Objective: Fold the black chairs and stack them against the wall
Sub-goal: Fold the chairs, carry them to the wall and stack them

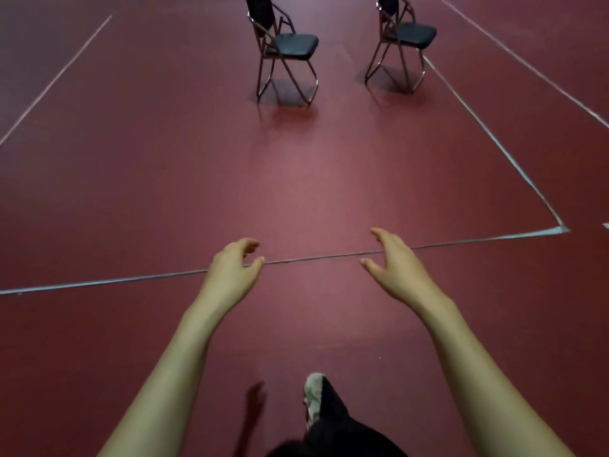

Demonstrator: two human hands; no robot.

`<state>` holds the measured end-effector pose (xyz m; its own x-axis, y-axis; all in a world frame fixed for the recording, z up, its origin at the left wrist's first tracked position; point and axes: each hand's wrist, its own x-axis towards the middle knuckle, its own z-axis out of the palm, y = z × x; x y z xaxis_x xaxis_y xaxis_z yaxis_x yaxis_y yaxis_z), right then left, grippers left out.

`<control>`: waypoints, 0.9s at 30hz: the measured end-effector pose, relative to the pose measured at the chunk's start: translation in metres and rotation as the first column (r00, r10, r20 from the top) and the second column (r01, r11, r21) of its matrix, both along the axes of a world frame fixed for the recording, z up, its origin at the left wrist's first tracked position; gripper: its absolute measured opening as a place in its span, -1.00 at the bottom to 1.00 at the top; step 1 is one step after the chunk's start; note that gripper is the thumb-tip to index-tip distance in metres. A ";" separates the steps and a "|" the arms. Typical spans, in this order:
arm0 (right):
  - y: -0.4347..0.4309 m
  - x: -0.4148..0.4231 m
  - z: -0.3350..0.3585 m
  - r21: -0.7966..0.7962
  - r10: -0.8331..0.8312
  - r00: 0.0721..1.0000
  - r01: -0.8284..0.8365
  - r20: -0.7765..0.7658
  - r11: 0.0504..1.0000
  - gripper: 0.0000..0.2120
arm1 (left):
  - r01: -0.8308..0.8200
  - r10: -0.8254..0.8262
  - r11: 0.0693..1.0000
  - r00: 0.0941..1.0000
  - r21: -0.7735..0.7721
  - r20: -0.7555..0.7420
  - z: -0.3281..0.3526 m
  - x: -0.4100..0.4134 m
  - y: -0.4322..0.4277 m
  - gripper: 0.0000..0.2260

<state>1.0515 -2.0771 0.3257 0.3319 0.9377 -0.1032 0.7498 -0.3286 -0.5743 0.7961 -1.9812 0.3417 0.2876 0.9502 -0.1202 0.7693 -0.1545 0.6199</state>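
Note:
Two unfolded black chairs stand upright on the red floor far ahead. The left chair (290, 46) has a black padded seat and thin metal legs; the right chair (408, 33) looks the same. Their backrests are cut off by the top edge. My left hand (232, 270) and my right hand (397, 263) reach forward over the floor with loosely curled fingers, holding nothing. Both hands are well short of the chairs.
The red sports floor (296, 179) carries pale court lines: one runs across just beyond my hands (131, 279), another slants up the right side (494, 140). My shoe (313, 395) and dark trouser leg show at the bottom. No wall is in view.

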 end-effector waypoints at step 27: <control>0.939 0.220 -0.045 -0.013 -0.230 0.918 0.239 -0.324 0.971 -0.28 | -0.168 0.381 0.879 0.810 -0.447 0.445 -0.029 0.233 0.947 -0.73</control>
